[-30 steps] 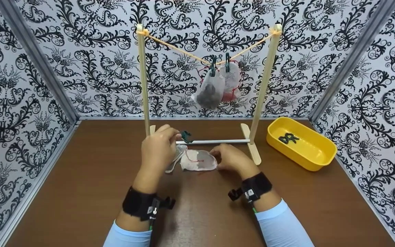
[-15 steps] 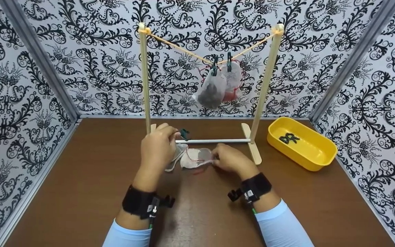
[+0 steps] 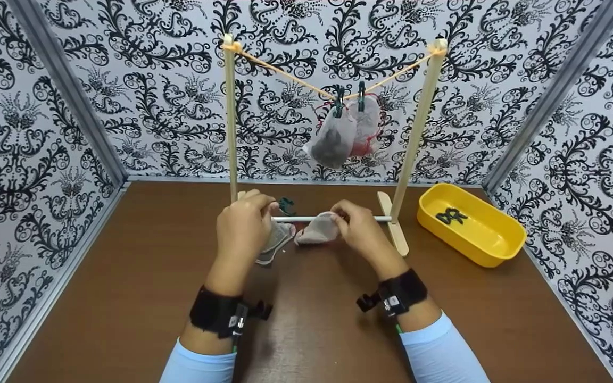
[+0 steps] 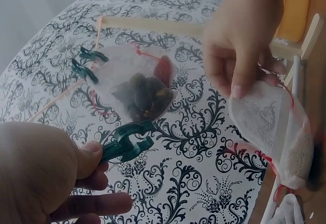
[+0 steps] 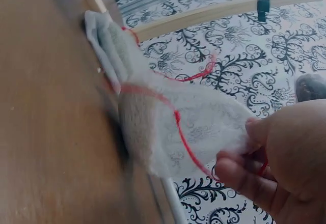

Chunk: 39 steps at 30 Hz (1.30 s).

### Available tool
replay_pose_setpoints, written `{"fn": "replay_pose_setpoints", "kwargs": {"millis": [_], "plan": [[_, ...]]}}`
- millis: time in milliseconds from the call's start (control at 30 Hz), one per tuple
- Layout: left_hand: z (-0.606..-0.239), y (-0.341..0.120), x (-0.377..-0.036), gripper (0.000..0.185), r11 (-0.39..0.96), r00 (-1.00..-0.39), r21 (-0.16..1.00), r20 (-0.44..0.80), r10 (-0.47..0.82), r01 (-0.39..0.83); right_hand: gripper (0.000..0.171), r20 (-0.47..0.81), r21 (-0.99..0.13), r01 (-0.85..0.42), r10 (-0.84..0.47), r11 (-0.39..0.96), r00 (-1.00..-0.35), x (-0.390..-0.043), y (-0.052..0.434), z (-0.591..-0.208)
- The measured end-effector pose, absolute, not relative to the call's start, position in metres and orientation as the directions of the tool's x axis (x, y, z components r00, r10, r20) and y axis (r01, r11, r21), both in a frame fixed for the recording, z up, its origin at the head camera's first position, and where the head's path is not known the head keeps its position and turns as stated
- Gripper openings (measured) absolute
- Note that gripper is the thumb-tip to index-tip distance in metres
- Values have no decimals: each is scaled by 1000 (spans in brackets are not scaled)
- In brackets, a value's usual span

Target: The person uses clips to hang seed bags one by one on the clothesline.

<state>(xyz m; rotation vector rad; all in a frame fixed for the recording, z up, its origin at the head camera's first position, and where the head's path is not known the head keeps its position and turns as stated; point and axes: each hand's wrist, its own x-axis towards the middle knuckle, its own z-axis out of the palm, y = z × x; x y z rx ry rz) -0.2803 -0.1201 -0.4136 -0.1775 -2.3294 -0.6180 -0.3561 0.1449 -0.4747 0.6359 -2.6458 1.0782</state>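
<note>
My left hand (image 3: 243, 226) pinches a dark green clothespin (image 4: 125, 143) between thumb and forefinger, left of the middle, its tips pointing right. With thumb and fingers my right hand (image 3: 358, 223) holds the top edge of a white mesh drawstring bag (image 5: 188, 124). Pale grainy contents sit in its lower end, and a red string hangs from it. Another mesh bag (image 3: 276, 242) lies on the table beside my left hand, partly hidden by it. Two filled bags, one with dark contents (image 3: 333, 141), hang from the line by green clothespins (image 3: 339, 102).
A wooden stand with an orange string (image 3: 285, 77) between two posts (image 3: 422, 122) spans the back, with a white crossbar (image 3: 306, 218) low down. At the right a yellow tray (image 3: 477, 252) holds several dark green clothespins (image 3: 450, 215). Patterned walls enclose the brown table (image 3: 141, 298).
My right hand has taken the near bag by its edge and raised that end off the table, tilting it. My left hand keeps the clothespin almost in place.
</note>
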Motion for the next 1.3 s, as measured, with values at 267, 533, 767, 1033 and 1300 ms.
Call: {"fn": "replay_pose_setpoints", "kwargs": {"millis": [267,533,767,1033,1300], "plan": [[-412,-119,-279,8,876,-743,389,667,-53,287,15,404,-663,-457,-231,593,-885,-352,154,-456],[-411,-109,-274,9,881,-759,367,651,-14,298,21,463,-642,-404,-90,652,-882,-338,177,-419],[-404,-97,-263,10,873,-741,348,671,22,342,21,514,-674,-386,25,630,-857,-328,207,-387],[-372,-90,-268,9,904,-612,177,783,111,390,24,497,-705,-309,135,638,-857,-337,247,-349],[-273,-64,-303,14,909,-464,-17,856,228,415,33,454,-692,-273,108,668,-885,-358,245,-289]]}}
